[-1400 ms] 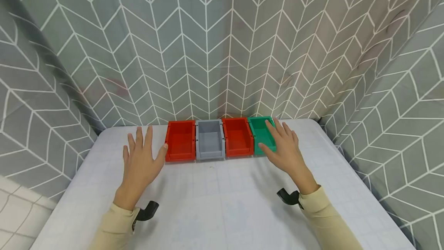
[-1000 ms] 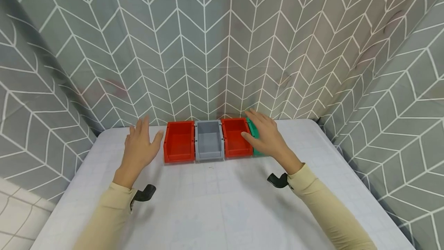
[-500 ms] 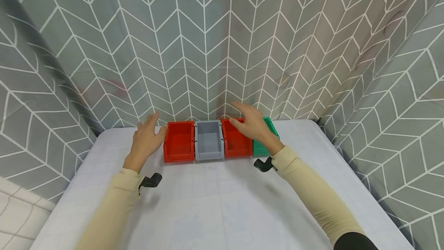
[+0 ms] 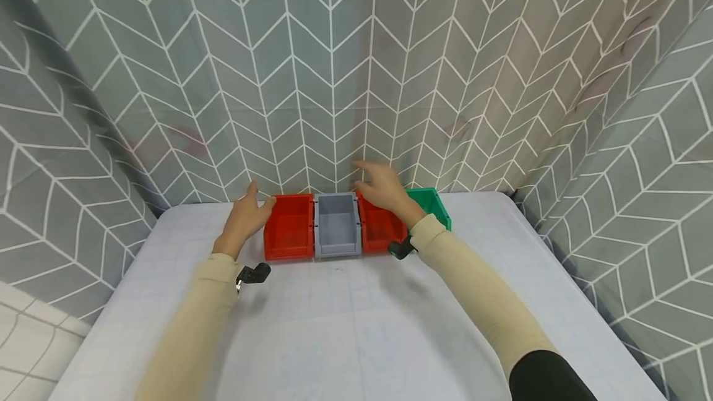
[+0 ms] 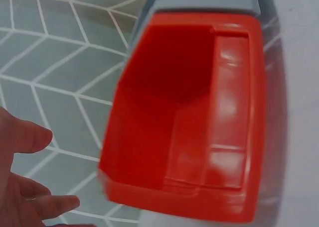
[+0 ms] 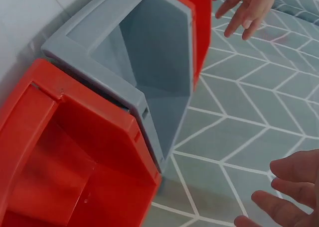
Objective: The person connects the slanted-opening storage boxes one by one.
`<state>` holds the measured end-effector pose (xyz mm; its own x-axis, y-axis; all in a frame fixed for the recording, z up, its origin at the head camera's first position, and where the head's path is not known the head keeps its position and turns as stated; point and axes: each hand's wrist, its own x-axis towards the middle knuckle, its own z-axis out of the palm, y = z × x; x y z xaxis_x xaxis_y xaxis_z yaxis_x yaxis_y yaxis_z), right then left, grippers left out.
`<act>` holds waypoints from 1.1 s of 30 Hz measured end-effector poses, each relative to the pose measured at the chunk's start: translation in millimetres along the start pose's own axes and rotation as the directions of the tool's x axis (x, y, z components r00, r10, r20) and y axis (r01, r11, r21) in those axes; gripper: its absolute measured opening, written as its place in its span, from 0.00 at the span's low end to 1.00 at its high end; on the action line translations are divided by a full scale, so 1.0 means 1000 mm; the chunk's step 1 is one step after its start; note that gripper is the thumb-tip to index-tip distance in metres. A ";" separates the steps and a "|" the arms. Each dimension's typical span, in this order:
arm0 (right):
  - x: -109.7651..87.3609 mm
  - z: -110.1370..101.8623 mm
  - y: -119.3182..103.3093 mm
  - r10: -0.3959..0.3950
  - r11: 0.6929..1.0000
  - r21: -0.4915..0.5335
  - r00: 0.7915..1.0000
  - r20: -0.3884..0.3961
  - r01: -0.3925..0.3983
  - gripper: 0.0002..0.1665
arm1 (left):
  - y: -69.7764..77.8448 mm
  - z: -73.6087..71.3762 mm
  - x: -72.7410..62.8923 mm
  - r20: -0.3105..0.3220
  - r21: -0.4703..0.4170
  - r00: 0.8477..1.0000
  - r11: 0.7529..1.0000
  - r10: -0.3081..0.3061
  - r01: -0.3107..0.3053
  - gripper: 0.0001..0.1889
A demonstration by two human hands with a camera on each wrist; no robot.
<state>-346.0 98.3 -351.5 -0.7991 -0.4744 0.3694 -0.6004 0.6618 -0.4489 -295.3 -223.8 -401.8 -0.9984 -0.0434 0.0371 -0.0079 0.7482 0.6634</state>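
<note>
A row of storage bins stands at the back of the white table: a left red bin (image 4: 288, 228), a grey bin (image 4: 337, 225), a right red bin (image 4: 381, 228) and a green bin (image 4: 430, 204). My left hand (image 4: 246, 218) is just left of the left red bin, thumb toward its side, holding nothing. Over the rear of the right red bin hovers my right hand (image 4: 384, 188), its fingers pointing left and its grip empty. In the right wrist view its fingers (image 6: 285, 207) are loosely bent, apart from the bins. All the bin interiors I can see hold nothing.
A grey curtain (image 4: 334, 79) with white chevron lines hangs right behind the bins and along both sides. The white tabletop (image 4: 334, 327) spreads in front of the bins. A black wrist mount (image 4: 255, 273) sits on the left sleeve, another mount (image 4: 402, 247) on the right.
My right hand has moved left from the green bin to above the right red bin, uncovering the green one. My left hand has shifted right and forward, closer to the left red bin.
</note>
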 end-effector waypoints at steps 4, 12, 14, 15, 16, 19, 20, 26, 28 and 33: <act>0.010 0.010 -0.003 0.002 0.999 -0.035 0.998 0.062 0.001 0.30 | -0.012 0.010 0.013 0.033 -0.024 0.999 0.999 -0.022 0.023 0.42; 0.025 0.028 -0.002 0.056 0.989 -0.141 0.985 0.164 -0.033 0.32 | -0.023 0.023 0.027 0.045 -0.085 0.998 0.995 -0.046 0.050 0.38; 0.028 0.034 0.000 0.072 0.986 -0.162 0.978 0.195 -0.040 0.32 | -0.024 0.025 0.029 0.039 -0.120 0.998 0.992 -0.045 0.050 0.38; 0.029 0.037 0.001 0.082 0.986 -0.160 0.975 0.208 -0.049 0.32 | -0.025 0.025 0.030 0.035 -0.143 0.998 0.988 -0.046 0.051 0.37; 0.030 0.040 0.003 0.093 0.985 -0.159 0.971 0.219 -0.058 0.32 | -0.025 0.026 0.030 0.036 -0.183 0.998 0.981 -0.052 0.058 0.35; 0.031 0.048 0.008 0.112 0.984 -0.161 0.967 0.229 -0.076 0.31 | -0.026 0.029 0.032 0.045 -0.333 0.995 0.938 -0.089 0.098 0.31; 0.032 0.050 0.010 0.114 0.984 -0.163 0.967 0.227 -0.078 0.31 | -0.025 0.030 0.033 0.058 -0.379 0.993 0.918 -0.101 0.115 0.30; 0.036 0.056 0.017 0.129 0.978 -0.193 0.958 0.256 -0.080 0.27 | -0.024 0.035 0.031 0.111 -0.527 0.987 0.835 -0.120 0.160 0.30; 0.037 0.056 0.018 0.146 0.972 -0.218 0.946 0.290 -0.083 0.26 | -0.025 0.035 0.030 0.111 -0.542 0.986 0.825 -0.121 0.162 0.29; 0.034 0.055 0.021 0.188 0.958 -0.274 0.913 0.362 -0.089 0.26 | -0.029 0.038 0.030 0.090 -0.525 0.989 0.839 -0.114 0.145 0.26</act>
<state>-387.5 64.3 -393.5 -0.8540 -0.5185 -0.0419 -0.4951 0.8349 -0.2402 -327.5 -221.4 -447.9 -0.9919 -0.0685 -0.1066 -0.1215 0.2741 0.9540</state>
